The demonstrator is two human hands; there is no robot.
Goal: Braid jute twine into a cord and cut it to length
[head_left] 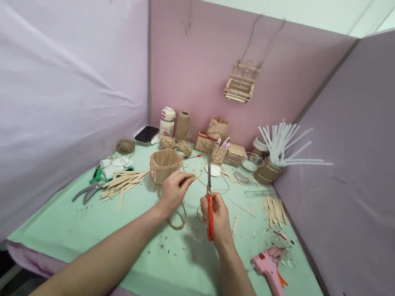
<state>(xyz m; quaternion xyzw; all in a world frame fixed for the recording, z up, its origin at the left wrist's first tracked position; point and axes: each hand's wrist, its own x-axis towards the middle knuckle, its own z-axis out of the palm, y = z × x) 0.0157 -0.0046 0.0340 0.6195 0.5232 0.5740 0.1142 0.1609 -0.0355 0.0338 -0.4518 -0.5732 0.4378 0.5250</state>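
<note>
My left hand (175,191) pinches a thin twine (198,180) between thumb and fingertips, near the middle of the table. To its right, my right hand (219,218) is closed around the red handles of a pair of scissors (210,219), whose blades point up and away from me and look nearly together. The twine runs from my left fingers toward the scissors. Just behind my left hand stands a small woven-edged wooden basket (165,165). A thicker braided cord (179,222) loops on the table beneath my left wrist.
A pink glue gun (275,283) lies at right front. Pruning shears (89,192) and wooden sticks (125,184) lie left. At the back are twine balls (175,145), a water bowl (249,167) and a jar of glue sticks (270,171). A stick swing (239,90) hangs on the wall.
</note>
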